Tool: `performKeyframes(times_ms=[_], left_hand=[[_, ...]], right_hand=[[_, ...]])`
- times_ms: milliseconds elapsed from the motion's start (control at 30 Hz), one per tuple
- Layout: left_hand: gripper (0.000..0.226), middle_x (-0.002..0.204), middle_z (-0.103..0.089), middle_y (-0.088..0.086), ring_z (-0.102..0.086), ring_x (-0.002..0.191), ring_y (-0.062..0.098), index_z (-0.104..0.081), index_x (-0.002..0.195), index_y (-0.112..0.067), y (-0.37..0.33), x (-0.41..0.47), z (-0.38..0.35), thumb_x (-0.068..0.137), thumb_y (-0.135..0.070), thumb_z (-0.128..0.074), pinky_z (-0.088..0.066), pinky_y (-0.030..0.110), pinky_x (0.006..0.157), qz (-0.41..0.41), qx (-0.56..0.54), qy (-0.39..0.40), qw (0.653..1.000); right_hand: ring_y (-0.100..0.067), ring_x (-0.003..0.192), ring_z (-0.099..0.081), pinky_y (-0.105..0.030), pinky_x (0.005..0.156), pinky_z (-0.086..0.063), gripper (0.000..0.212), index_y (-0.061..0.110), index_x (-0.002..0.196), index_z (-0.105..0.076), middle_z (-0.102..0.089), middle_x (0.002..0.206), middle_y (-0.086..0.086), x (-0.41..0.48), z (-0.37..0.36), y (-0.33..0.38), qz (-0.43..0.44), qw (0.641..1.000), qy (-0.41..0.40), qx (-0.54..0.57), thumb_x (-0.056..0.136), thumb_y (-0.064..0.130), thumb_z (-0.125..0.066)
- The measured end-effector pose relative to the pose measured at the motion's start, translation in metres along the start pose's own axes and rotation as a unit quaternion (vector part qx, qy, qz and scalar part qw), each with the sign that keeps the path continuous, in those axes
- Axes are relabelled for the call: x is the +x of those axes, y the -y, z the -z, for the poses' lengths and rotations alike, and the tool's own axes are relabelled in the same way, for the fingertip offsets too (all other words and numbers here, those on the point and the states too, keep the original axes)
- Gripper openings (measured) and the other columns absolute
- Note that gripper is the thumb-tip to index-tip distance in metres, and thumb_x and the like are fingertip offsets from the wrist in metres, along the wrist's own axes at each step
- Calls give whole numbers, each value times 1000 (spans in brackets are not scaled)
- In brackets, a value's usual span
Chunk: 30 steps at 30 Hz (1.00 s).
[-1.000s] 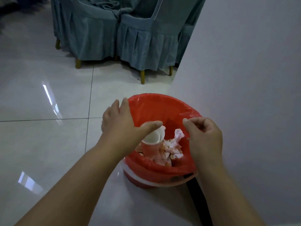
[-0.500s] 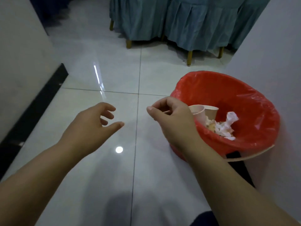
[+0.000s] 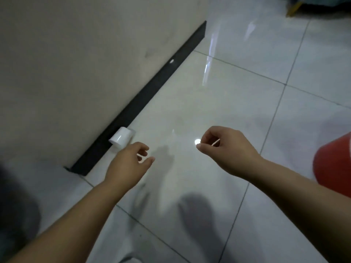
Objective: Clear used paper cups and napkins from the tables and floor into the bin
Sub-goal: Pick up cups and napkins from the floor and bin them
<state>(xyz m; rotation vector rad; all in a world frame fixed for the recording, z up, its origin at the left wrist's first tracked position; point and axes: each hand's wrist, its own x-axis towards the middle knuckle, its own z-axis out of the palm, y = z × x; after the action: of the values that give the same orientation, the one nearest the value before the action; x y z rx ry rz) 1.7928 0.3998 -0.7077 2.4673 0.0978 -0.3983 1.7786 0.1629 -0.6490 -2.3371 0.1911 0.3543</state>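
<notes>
The bin [image 3: 334, 164] is cut by the right edge: only a slice of its red side shows, and its rim and inside are out of view. The paper cup [image 3: 121, 137] lies soft-edged beside the skirting [image 3: 152, 88]; whether the fingers of the left hand [image 3: 127, 164] touch it or hover apart cannot be told. The right hand [image 3: 228, 150] pinches a thin pale stick [image 3: 216, 142], too small to identify. In the top right corner 1 yellow chair leg [image 3: 293, 8] and a strip of blue cloth [image 3: 322, 0] are cropped by the frame. A dark blurred mass [image 3: 15, 205] at the lower left edge cannot be made out. The 2 forearms [image 3: 76, 215] run off the bottom edge.
</notes>
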Motion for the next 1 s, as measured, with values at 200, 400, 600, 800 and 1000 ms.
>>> performKeyframes(times_ms=[200,400,600,800,1000], left_hand=[[49,128,-50,1,-44,118,22,-49,130,-20,58,13,-14,85,-35,-65,-42,32,92,28,57,-60,996],[63,148,-27,10,-25,129,32,-28,143,-12,84,67,-16,91,-38,-55,-31,41,104,30,210,-84,973],[71,153,-14,15,-21,135,34,-11,148,-9,101,103,-27,96,-42,-45,-28,43,105,68,335,-8,940],[66,135,-35,17,-42,115,36,-22,141,-6,114,109,-32,88,-18,-59,-40,42,91,74,320,-14,944],[52,130,-38,15,-56,97,33,-34,139,-10,106,97,-38,91,-6,-53,-47,38,79,28,238,3,971]], right_hand=[[-5,79,-59,-29,69,-50,12,28,80,-61,-63,83,14,18,-45,14,18,998,45,-32,85,38,-62],[-5,79,-59,-29,68,-50,12,28,79,-61,-62,85,14,29,-62,9,0,997,59,-43,86,38,-62],[-2,77,-57,-22,63,-46,12,30,79,-61,-61,84,16,27,-66,-4,-31,995,69,-60,86,40,-61],[-2,78,-58,-22,62,-45,11,31,80,-61,-61,86,16,25,-71,-15,-59,992,87,-70,86,41,-61],[-2,78,-58,-23,64,-46,11,30,80,-61,-62,85,15,27,-75,-19,-64,991,95,-66,86,39,-62]])
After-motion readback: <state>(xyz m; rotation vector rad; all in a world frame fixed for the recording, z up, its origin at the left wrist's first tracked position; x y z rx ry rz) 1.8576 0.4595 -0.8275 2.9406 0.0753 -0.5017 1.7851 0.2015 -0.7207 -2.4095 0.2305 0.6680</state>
